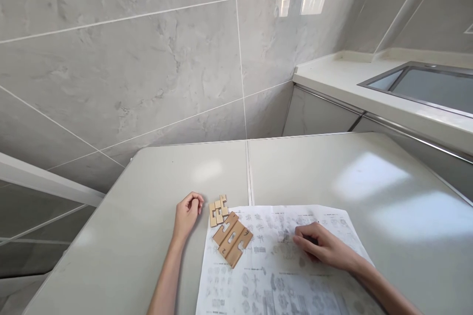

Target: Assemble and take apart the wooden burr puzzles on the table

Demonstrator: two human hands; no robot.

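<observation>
A printed paper sheet (273, 266) lies on the pale table, showing small diagrams. Flat brown wooden pieces (233, 241) with notches and numbers rest on its upper left part. Just beyond them, smaller light wooden pieces (218, 210) lie by the sheet's corner. My left hand (189, 210) rests on the table left of the small pieces, fingers curled and apart from the wood, with nothing visible in it. On the right part of the sheet rests my right hand (318, 243), its fingers curled in and nothing visible between them.
The table (148, 182) has a seam down its middle and stands against a grey tiled wall (166, 69). At the right is a white counter (332, 71) with a metal-rimmed sink (406, 66). A white rail (48, 177) runs along the left.
</observation>
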